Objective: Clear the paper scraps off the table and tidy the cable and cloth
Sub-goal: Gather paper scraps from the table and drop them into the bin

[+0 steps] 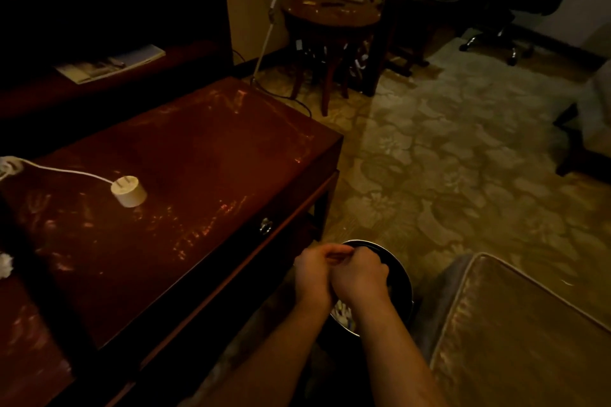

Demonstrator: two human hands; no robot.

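Both forearms reach down from the bottom edge, and the left hand and right hand meet knuckle to knuckle right over the bin. Fingers of both hands are curled inward and the hands press against each other; whether anything is pinched inside them I cannot tell, since the backs of the hands hide it. The bin is a round, dark, metal-rimmed pail standing on the carpet between the table and a cushion. Pale paper scraps lie in it, showing in the gap between the wrists. One more crumpled scrap sits on the table at the far left edge. A white plug also rests on the tabletop, prongs up, its cable trailing left to a loose coil at the frame's edge. A magazine lies on the low shelf beyond.
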